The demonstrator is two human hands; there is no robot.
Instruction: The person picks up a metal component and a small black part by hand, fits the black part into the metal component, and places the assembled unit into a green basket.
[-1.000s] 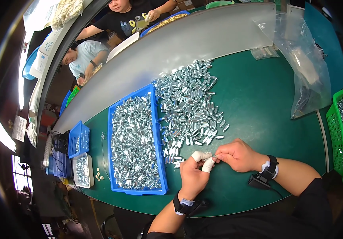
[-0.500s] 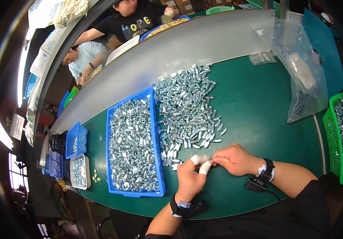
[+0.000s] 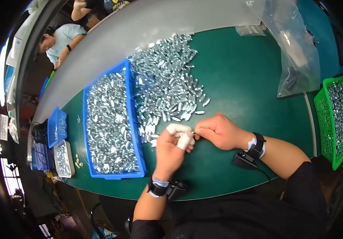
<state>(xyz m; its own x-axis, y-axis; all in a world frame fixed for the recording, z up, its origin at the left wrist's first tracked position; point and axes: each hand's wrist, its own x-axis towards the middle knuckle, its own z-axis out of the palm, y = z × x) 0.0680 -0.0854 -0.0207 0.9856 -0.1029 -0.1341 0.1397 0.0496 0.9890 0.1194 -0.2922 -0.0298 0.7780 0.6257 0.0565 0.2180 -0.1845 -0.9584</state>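
Note:
My left hand (image 3: 170,150), with white wraps on its thumb and forefinger, is closed in a pinch over the green tabletop. Close against its fingertips, my right hand (image 3: 222,132) is pinched too. A tiny pale bit shows where the fingertips meet, too small to name; whatever else the left fingers hold is hidden. Just beyond my hands lies a loose pile of small shiny silver metal pieces (image 3: 171,83). To the left of that pile, a blue tray (image 3: 138,151) is filled with many similar pieces.
At the far left stand a small blue basket (image 3: 56,127) and a white tray (image 3: 70,153) of small parts. A green basket (image 3: 325,119) of metal parts is at the right, near a clear plastic bag (image 3: 299,59). Beyond the grey partition (image 3: 111,36) two people sit.
The view has shifted, so the table appears higher and farther left. My hands stay together at the fingertips, and the left fingers look more curled. Across the partition, a person's arm has moved.

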